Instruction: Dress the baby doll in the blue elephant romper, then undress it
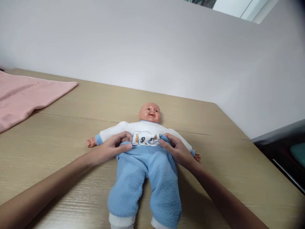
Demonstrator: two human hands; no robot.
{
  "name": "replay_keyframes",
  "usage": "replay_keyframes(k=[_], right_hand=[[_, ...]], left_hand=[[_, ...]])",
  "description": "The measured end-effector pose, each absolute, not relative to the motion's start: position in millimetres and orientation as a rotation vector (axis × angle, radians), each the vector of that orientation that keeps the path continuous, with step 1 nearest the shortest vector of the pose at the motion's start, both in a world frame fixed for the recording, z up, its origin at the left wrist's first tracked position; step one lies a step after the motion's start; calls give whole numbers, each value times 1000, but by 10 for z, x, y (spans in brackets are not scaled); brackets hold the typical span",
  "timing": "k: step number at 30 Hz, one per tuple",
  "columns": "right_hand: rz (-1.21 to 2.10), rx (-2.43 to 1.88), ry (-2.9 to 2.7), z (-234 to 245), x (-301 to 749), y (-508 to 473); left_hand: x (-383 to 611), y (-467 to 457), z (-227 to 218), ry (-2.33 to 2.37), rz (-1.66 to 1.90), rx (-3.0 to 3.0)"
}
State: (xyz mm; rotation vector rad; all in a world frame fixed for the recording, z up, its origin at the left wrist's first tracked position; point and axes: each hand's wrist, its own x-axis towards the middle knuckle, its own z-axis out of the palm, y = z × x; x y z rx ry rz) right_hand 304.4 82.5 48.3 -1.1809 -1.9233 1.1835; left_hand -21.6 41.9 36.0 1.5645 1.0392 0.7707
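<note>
The doll (145, 140) lies face-up on the surface (71, 203), the left hand (116, 144) and right hand (178, 149) each with fingers pinched closed on opposite sides of its blue trousers (146, 162) at the waist, seemingly so the fabric is held evenly.

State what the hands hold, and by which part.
The blue trousers, held by the waistband: left hand at one side, right hand at the other.

A pink cloth (30, 97) lies rumpled on a wood-grain table (66, 136) at 9 o'clock, one corner pointing toward 3. A pale wall (119, 41) rises at 12 o'clock, a white panel (231, 7) above it near 1. Dark furniture (269, 148), partly visible, stands beside the table between 3 and 4.
</note>
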Motion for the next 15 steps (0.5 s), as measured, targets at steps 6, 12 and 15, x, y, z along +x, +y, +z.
replay_keyframes(k=[6, 12, 15], right_hand=[[1096, -1123, -1936, 542, 3045, 764], [1131, -1188, -1827, 476, 2954, 822], [1160, -1258, -1888, 437, 2998, 871]], left_hand=[[-199, 385, 478, 1043, 934, 1669], [-163, 484, 208, 1071, 1140, 1308], [-180, 508, 93, 1144, 1244, 1395]])
